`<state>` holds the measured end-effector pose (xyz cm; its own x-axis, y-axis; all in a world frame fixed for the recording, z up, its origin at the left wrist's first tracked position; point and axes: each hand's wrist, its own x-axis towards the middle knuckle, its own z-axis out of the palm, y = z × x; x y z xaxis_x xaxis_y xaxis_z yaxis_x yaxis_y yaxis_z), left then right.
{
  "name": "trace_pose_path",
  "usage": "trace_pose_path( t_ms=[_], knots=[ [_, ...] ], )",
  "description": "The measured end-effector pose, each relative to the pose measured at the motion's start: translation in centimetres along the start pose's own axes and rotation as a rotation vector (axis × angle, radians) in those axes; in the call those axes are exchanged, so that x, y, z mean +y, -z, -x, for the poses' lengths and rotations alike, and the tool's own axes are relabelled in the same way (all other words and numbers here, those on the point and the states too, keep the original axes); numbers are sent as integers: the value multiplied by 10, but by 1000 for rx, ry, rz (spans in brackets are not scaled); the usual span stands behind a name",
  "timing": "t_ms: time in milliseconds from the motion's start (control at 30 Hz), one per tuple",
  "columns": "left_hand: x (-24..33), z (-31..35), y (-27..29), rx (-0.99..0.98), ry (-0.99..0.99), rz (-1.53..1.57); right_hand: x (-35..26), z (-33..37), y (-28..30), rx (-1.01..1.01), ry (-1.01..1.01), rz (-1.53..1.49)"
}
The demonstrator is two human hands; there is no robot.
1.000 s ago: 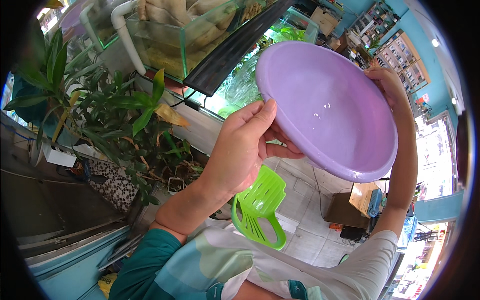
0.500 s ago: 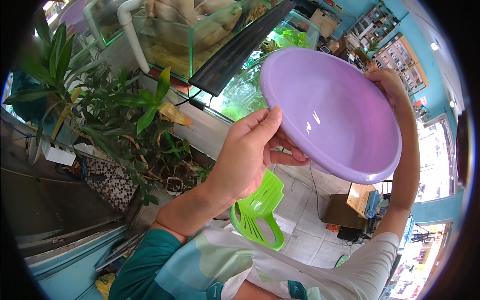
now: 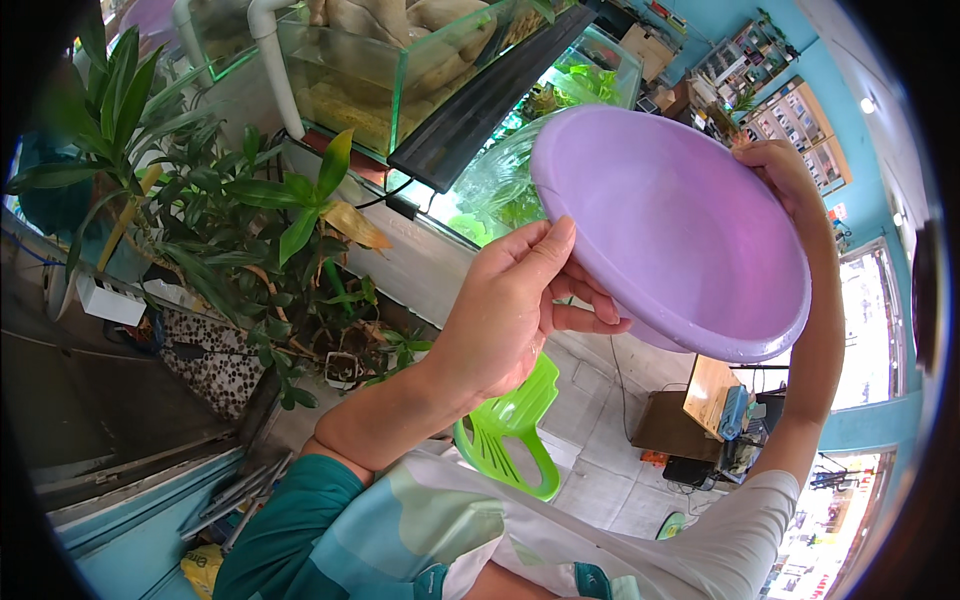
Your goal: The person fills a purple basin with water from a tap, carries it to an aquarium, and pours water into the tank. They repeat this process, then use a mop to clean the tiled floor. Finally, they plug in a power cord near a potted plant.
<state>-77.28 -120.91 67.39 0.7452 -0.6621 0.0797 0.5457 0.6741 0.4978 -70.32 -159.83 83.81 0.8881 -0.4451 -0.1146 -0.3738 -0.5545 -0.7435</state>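
A round lilac plastic basin (image 3: pixel 680 220) is held up in front of me, tilted, its hollow facing me. My left hand (image 3: pixel 510 305) grips its near left rim, thumb on the inside edge and fingers under the bottom. My right hand (image 3: pixel 790 175) holds the far right rim from behind. The basin looks empty and covers part of the glass tanks behind it.
Glass aquariums (image 3: pixel 400 70) with a black lid and green water plants stand behind. Leafy potted plants (image 3: pixel 250 230) fill the left. A green plastic stool (image 3: pixel 510 430) stands on the tiled floor below. A small wooden table (image 3: pixel 700 400) stands at lower right. White pipes rise at top left.
The basin and both hands have shifted a little to the right and up, with the basin tilting slightly more toward me. The grip is the same.
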Motion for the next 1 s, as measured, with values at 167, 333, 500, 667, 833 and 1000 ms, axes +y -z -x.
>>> trace_pose_path(
  t_ms=[167,333,500,667,833,1000],
  knots=[
    [-1,-2,1,3,-18,26,-5,-1,-3,34,-6,14],
    [-1,-2,3,3,-29,31,-17,-3,-6,40,-12,46],
    [-3,-3,3,24,-36,70,-28,-5,-9,11,-5,83],
    [-3,-3,4,0,-35,83,-37,-6,-12,52,-24,89],
    [-5,0,0,40,-32,132,-49,-16,-5,-24,-78,136],
    [-7,2,0,5,-31,131,-50,-41,12,-78,-183,201]
  ],
)
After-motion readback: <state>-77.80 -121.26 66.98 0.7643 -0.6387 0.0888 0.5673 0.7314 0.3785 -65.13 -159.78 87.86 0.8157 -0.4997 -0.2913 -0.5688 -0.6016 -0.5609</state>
